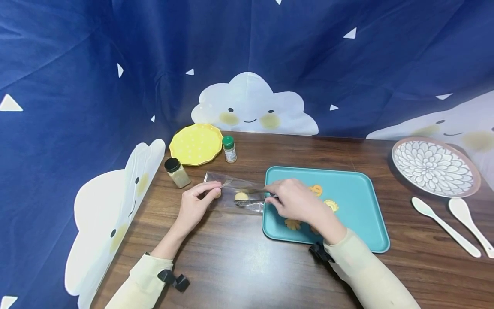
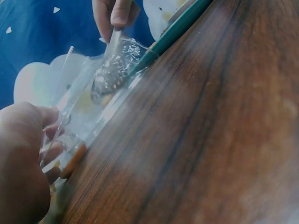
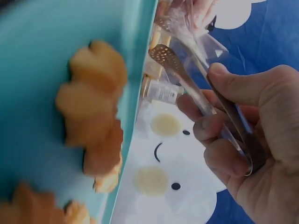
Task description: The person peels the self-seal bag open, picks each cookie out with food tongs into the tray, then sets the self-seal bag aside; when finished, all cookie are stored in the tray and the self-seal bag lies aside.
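My left hand (image 1: 198, 204) pinches the edge of a clear plastic bag (image 1: 225, 205) lying on the table. Metal tongs (image 3: 187, 86) with perforated heads are gripped in my right hand (image 1: 295, 199). Their heads reach into the bag, spread around a round pale cookie (image 1: 241, 196). Another cookie (image 2: 74, 161) shows at the bag's end beside my left fingers. Under my right forearm sits the teal tray (image 1: 356, 206), bearing several flower-shaped cookies, among them a scalloped yellow one (image 1: 331, 205) and a brown one (image 1: 292, 224).
Behind my left hand stand a black-lidded jar (image 1: 177, 173), a green-capped shaker (image 1: 229, 149) and a yellow dotted plate (image 1: 197, 144). A petal-patterned plate (image 1: 434, 167) and two white spoons (image 1: 445, 226) (image 1: 470, 225) lie at the right. Blue cloth (image 1: 247, 38) hangs behind the table.
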Demonstrator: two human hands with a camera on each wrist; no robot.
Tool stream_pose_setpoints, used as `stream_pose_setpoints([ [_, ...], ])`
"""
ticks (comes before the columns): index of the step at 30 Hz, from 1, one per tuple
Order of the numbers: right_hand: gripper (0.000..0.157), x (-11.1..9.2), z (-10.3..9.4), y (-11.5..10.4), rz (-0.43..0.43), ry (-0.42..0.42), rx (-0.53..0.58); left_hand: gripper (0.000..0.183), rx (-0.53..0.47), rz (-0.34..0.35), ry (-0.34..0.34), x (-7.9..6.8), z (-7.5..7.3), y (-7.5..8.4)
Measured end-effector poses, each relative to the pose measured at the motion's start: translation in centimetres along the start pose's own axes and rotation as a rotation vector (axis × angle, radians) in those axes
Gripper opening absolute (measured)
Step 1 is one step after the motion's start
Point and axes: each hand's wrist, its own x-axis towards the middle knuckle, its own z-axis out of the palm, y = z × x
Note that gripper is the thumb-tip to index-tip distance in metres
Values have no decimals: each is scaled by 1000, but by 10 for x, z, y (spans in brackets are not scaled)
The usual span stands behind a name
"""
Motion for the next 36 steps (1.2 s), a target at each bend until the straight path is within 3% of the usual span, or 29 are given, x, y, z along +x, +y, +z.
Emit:
stream_pose_setpoints([
  [7, 28, -37, -9, 30, -27, 124, 17, 19, 9, -4, -19, -6, 1, -1],
  [19, 39, -137, -36, 103, -4, 418, -124, 20, -40, 3, -12, -2, 3, -4],
  [27, 41, -177, -40, 123, 121, 473, -145, 21, -25, 10, 1, -1, 1, -5],
  [36, 38, -185, -34, 135, 230, 450, -221, 21, 5, 9, 2, 0, 0, -3],
])
